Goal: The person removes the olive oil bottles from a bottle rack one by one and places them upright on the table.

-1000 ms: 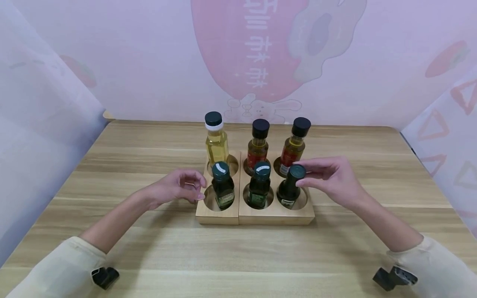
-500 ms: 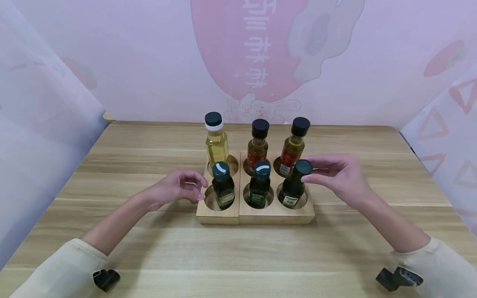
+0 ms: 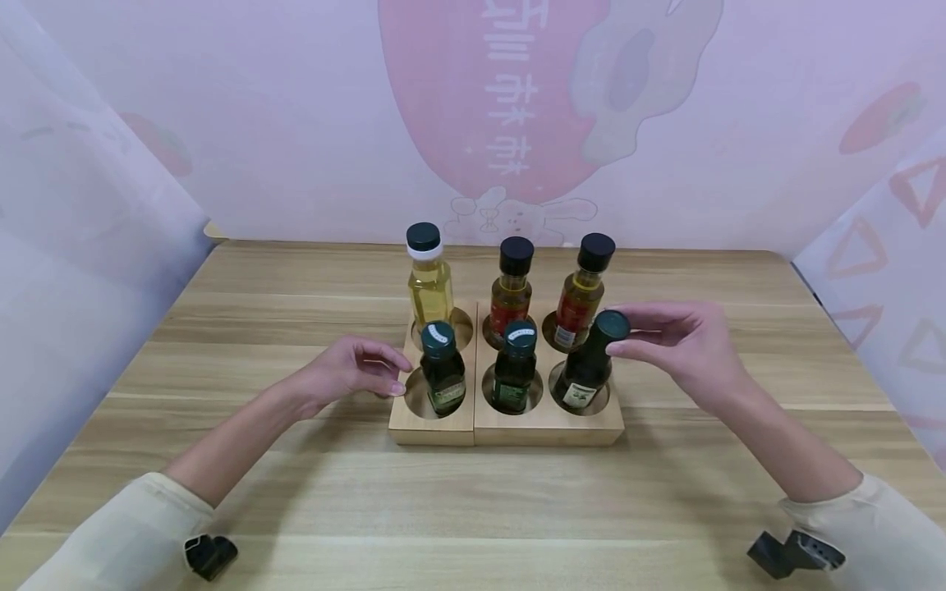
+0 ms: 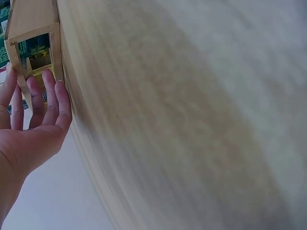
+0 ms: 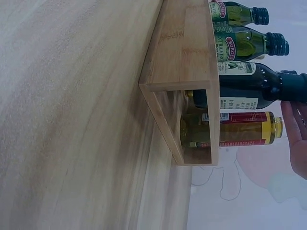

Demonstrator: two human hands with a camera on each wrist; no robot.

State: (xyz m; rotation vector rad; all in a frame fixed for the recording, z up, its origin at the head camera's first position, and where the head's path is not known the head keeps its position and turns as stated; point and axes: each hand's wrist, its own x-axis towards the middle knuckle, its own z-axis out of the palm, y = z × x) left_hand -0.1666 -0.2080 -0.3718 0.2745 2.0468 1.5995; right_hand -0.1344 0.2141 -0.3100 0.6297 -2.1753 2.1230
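Note:
My right hand [image 3: 683, 353] pinches the green cap of a dark glass bottle [image 3: 588, 373] between thumb and fingers. The bottle leans to the right in the front right hole of a wooden bottle rack [image 3: 547, 433]. Its cream label shows in the right wrist view, where the dark bottle [image 5: 247, 86] passes down into the open-sided rack [image 5: 180, 52]. At the rack's left end rests my left hand [image 3: 351, 373], fingers loosely bent and fingertips against the edge. In the left wrist view the left hand [image 4: 33, 129] has its fingers spread at the rack's open side.
Two small green oil bottles [image 3: 443, 382] [image 3: 515, 382] occupy the other front holes. Behind stand a tall pale-yellow oil bottle [image 3: 430, 287] and two black-capped bottles with red labels [image 3: 510, 300] [image 3: 579, 304]. The wooden table [image 3: 473, 509] meets a printed backdrop [image 3: 296, 148].
My right hand has moved to the right, tilting the dark bottle from leaning slightly to leaning further right; its label has turned more into view. My left hand has stayed nearly still.

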